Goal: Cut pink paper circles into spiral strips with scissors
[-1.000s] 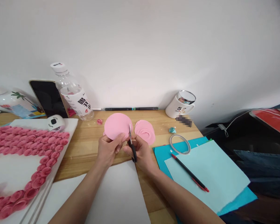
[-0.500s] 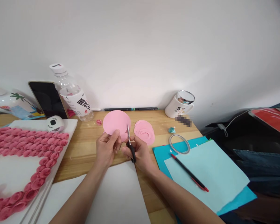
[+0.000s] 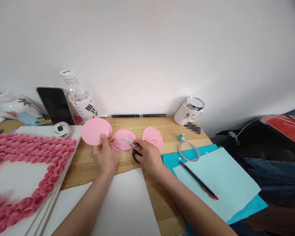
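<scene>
My left hand (image 3: 103, 154) pinches a round pink paper disc (image 3: 95, 131) and holds it up to the left, above the wooden table (image 3: 88, 160). My right hand (image 3: 147, 155) grips small black-handled scissors (image 3: 131, 146), whose blades point left over a second pink disc (image 3: 124, 140) lying flat on the table. A pink spiral-cut disc (image 3: 152, 137) lies just right of my right hand.
A white board (image 3: 19, 177) covered with pink paper roses lies at the left. A bottle (image 3: 80, 98), a phone (image 3: 56, 105), a mug (image 3: 189, 111) and a pen (image 3: 139, 115) line the wall. A tape ring (image 3: 188, 151), blue paper sheets (image 3: 218, 183) and a red pen (image 3: 199, 181) lie right. White paper (image 3: 123, 203) lies near me.
My left hand carried the pink disc to the left, away from the scissors. My right hand lowered the scissors toward the table, blades now pointing left. A second pink disc now shows on the table.
</scene>
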A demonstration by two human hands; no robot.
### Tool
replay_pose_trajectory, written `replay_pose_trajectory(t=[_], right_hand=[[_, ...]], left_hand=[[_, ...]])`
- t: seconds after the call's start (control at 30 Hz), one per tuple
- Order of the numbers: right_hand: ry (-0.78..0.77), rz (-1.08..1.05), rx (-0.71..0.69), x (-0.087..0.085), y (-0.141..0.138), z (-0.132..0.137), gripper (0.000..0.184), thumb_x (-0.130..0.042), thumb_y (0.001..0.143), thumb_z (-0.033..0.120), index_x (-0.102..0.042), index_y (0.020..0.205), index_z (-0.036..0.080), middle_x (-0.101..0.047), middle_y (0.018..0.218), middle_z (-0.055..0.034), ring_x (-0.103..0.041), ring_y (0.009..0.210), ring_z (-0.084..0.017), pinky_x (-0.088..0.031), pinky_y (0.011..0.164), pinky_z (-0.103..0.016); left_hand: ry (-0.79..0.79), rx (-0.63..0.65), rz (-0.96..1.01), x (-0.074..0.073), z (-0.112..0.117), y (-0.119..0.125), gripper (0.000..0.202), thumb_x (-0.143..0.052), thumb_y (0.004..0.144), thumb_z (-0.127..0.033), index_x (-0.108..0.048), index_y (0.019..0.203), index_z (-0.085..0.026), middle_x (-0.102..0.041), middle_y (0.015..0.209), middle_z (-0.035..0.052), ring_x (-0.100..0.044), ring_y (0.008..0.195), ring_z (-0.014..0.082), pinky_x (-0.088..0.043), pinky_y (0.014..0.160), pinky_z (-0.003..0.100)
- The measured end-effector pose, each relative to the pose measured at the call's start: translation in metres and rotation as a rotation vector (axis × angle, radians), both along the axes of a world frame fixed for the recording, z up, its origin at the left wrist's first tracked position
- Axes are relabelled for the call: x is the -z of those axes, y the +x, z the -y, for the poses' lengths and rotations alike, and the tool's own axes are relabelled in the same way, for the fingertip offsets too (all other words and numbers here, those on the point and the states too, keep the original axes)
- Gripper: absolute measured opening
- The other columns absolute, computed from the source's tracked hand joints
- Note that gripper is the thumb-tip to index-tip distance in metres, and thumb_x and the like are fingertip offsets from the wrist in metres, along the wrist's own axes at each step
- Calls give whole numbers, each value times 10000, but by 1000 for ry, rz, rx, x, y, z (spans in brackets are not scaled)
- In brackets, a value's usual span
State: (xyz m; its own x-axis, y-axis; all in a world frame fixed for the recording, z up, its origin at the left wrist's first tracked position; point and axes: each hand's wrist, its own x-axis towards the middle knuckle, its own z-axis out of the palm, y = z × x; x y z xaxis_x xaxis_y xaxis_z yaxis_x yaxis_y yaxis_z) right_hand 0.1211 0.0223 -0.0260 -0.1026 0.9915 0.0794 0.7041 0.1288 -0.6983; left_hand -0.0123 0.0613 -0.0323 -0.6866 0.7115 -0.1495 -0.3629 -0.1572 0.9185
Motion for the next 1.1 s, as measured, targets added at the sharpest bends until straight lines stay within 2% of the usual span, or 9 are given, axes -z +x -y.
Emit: replay_pose_trajectory(t=[0.07, 0.13, 0.23, 0.3, 0.47, 0.7, 0.97, 1.1], right_hand=[[22, 372, -61, -6, 0, -5, 377, -530, 748, 60, -603, 1095, 188, -671, 986, -109, -606, 885, -243, -415, 739, -333], [51, 592, -143, -13, -3, -8, 352, -499, 772, 51, -611, 1077, 185, -666, 960, -118, -603, 860, -244, -399, 724, -334], [113, 747, -233, -21, -11, -11, 313, -470, 791, 31, -608, 1037, 168, -650, 949, -133, -594, 845, -240, -377, 701, -332], [129, 801, -255, -23, -16, -12, 295, -476, 775, 15, -604, 1003, 152, -643, 930, -141, -590, 828, -242, -363, 677, -331], [157, 872, -259, -21, -24, -15, 259, -469, 770, 8, -597, 967, 116, -633, 882, -158, -586, 797, -260, -346, 635, -339], [161, 879, -270, -18, -28, -16, 232, -451, 807, 18, -591, 968, 108, -634, 866, -160, -590, 784, -255, -346, 627, -339], [103, 825, -269, -18, -27, -15, 254, -461, 774, 4, -594, 942, 141, -655, 856, -133, -621, 768, -237, -329, 575, -310], [24, 717, -207, -21, -19, -18, 239, -501, 780, 58, -598, 958, 186, -673, 857, -97, -626, 713, -209, -302, 534, -276]], left_hand=[[-20, -43, -60, 3, -1, -1, 273, -645, 718, -389, -649, 756, -118, -667, 696, 39, -622, 610, 129, -535, 685, 304], [-9, -75, -102, 5, -2, -1, 303, -621, 739, -401, -663, 815, -111, -700, 783, 78, -654, 707, 160, -536, 719, 312], [30, -85, -97, 8, -3, -2, 349, -626, 738, -406, -670, 904, -102, -715, 907, 121, -674, 821, 195, -540, 774, 334], [35, -69, -87, 8, -3, -3, 356, -630, 736, -414, -670, 903, -101, -715, 909, 125, -677, 816, 200, -546, 770, 341], [5, -30, -74, 6, -2, -6, 348, -631, 731, -437, -659, 844, -108, -704, 867, 103, -663, 730, 175, -559, 713, 338], [29, -39, -48, 2, -2, -6, 305, -644, 721, -397, -646, 859, -124, -682, 864, 79, -650, 773, 173, -572, 698, 333], [-8, -26, -52, 1, -1, -7, 324, -635, 722, -428, -643, 824, -121, -670, 816, 72, -636, 671, 145, -569, 665, 311], [-21, -24, -71, 1, 0, -6, 332, -624, 724, -435, -642, 840, -124, -675, 811, 72, -641, 682, 153, -564, 659, 301]])
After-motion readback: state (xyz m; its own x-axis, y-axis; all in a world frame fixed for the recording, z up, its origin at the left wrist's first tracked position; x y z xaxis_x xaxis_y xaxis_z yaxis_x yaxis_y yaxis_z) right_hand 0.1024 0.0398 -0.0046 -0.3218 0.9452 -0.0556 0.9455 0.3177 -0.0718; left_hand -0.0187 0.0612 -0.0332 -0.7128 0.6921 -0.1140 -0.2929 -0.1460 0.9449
